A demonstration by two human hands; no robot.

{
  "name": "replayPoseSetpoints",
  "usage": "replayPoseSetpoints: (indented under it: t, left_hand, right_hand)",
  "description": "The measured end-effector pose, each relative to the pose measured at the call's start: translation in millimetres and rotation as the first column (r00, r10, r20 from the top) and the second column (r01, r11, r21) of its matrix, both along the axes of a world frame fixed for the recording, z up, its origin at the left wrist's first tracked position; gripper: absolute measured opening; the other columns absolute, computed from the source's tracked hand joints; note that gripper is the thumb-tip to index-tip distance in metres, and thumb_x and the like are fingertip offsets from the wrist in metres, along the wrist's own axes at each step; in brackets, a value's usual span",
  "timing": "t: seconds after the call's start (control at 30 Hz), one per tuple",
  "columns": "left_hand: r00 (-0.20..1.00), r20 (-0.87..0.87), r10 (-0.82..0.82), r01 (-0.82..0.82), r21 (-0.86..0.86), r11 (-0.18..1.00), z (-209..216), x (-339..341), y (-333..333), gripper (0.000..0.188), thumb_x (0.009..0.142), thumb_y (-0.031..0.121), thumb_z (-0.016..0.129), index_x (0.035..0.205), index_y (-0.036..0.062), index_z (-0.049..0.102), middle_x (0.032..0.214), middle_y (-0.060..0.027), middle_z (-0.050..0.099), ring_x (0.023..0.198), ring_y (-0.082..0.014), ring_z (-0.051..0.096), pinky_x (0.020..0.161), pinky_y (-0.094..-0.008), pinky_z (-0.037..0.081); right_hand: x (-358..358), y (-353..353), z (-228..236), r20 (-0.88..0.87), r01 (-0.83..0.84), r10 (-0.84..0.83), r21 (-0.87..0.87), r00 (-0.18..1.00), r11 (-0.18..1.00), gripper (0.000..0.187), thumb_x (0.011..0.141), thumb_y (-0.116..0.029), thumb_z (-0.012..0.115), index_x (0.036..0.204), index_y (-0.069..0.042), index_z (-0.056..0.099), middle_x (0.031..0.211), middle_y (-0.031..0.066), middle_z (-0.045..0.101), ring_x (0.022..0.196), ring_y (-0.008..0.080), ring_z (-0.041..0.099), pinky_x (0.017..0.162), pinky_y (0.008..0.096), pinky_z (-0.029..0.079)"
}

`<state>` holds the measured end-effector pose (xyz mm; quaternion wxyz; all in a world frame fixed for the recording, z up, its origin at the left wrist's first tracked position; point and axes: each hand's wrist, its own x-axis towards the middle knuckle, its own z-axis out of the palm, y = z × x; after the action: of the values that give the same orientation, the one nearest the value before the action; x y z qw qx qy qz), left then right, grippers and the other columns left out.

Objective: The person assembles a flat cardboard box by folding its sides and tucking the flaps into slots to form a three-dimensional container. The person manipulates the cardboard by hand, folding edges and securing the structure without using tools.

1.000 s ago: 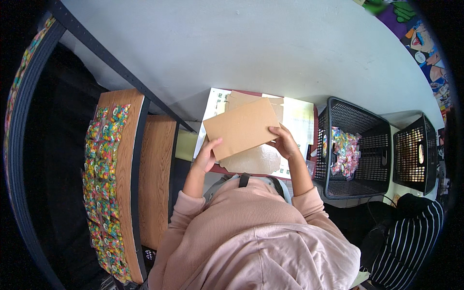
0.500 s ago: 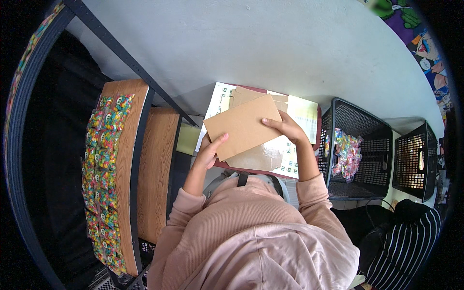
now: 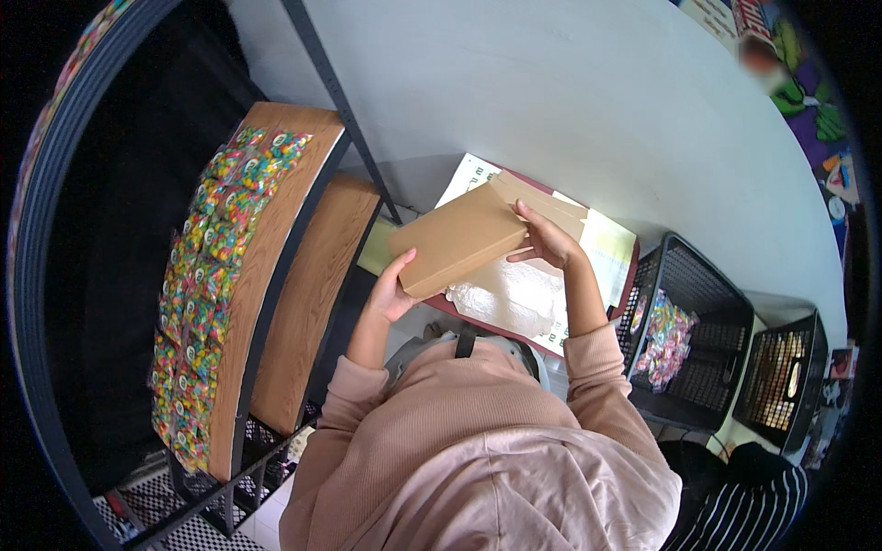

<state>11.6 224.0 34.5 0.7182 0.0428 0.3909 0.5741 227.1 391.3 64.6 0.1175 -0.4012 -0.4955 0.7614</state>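
Holding cardboard box [image 3: 459,234], both hands [image 3: 390,294] [image 3: 548,243]; black crate [image 3: 718,317] contains colourful packets [image 3: 669,344].

left: wooden shelf [image 3: 265,262] and dark upright post [image 3: 342,106] block sideways travel. far side: grey wall [image 3: 524,92] bars the way. right: black basket [image 3: 709,285] stands beside the table [image 3: 629,292]; narrow gap between it and right forearm [image 3: 584,296]. open room: between box [image 3: 459,234] and torso [image 3: 478,386], above the shiny sheet [image 3: 513,298].
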Motion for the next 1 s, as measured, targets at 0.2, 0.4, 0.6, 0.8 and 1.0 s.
replayPoseSetpoints:
  t: [0.2, 0.4, 0.6, 0.8, 1.0]
  left_hand:
    - [0.945, 0.288, 0.154, -0.149, -0.038, 0.988, -18, -19, -32, 0.051, 0.081, 0.041, 0.049, 0.119, 0.0064, 0.042, 0.114, -0.0135, 0.049, 0.099, -0.0278, 0.052, 0.082, -0.0444, 0.045]
    - [0.881, 0.325, 0.345, -0.325, -0.116, 0.939, -42, -28, -64, 0.05, 0.079, 0.039, 0.053, 0.117, 0.0073, 0.043, 0.109, -0.0132, 0.052, 0.097, -0.0271, 0.053, 0.082, -0.0426, 0.046]
    - [0.82, 0.252, 0.514, -0.464, -0.236, 0.854, -60, -35, -107, 0.046, 0.079, 0.039, 0.054, 0.113, 0.0082, 0.046, 0.107, -0.0112, 0.052, 0.101, -0.0252, 0.05, 0.085, -0.0429, 0.043]
    - [0.766, 0.323, 0.557, -0.51, -0.222, 0.831, -69, -46, -134, 0.045, 0.079, 0.041, 0.053, 0.111, 0.0093, 0.047, 0.11, -0.0099, 0.05, 0.101, -0.0245, 0.048, 0.088, -0.0414, 0.039]
    - [0.615, 0.276, 0.739, -0.669, -0.313, 0.674, -99, -58, -172, 0.051, 0.074, 0.035, 0.063, 0.113, 0.0088, 0.044, 0.112, -0.0103, 0.046, 0.104, -0.0253, 0.045, 0.088, -0.0437, 0.04]
  right_hand:
    - [-29, -9, -19, 0.044, 0.02, -0.019, -0.001, 0.999, 1.0, 0.067, 0.085, -0.051, 0.038, 0.129, -0.002, 0.026, 0.12, 0.0203, 0.041, 0.095, 0.0273, 0.055, 0.074, 0.0334, 0.05]
    - [-47, -31, -41, 0.026, -0.061, 0.06, 0.011, 0.998, 0.998, 0.056, 0.087, -0.039, 0.044, 0.126, -0.002, 0.03, 0.113, 0.0153, 0.049, 0.095, 0.0254, 0.055, 0.079, 0.0346, 0.046]
    - [-49, -54, -71, 0.054, -0.054, 0.055, -0.027, 0.997, 0.998, 0.051, 0.084, -0.027, 0.047, 0.124, 0.001, 0.033, 0.109, 0.014, 0.05, 0.095, 0.0253, 0.056, 0.08, 0.0355, 0.045]
    - [-59, -85, -86, 0.035, -0.075, 0.076, -0.027, 0.996, 0.997, 0.05, 0.082, -0.026, 0.05, 0.122, 0.001, 0.036, 0.105, 0.0117, 0.053, 0.089, 0.0228, 0.057, 0.074, 0.0316, 0.046]
    - [-56, -104, -98, 0.08, -0.076, 0.076, -0.008, 0.994, 0.997, 0.053, 0.081, -0.028, 0.054, 0.122, 0.002, 0.036, 0.105, 0.0132, 0.053, 0.086, 0.0215, 0.057, 0.073, 0.0301, 0.046]
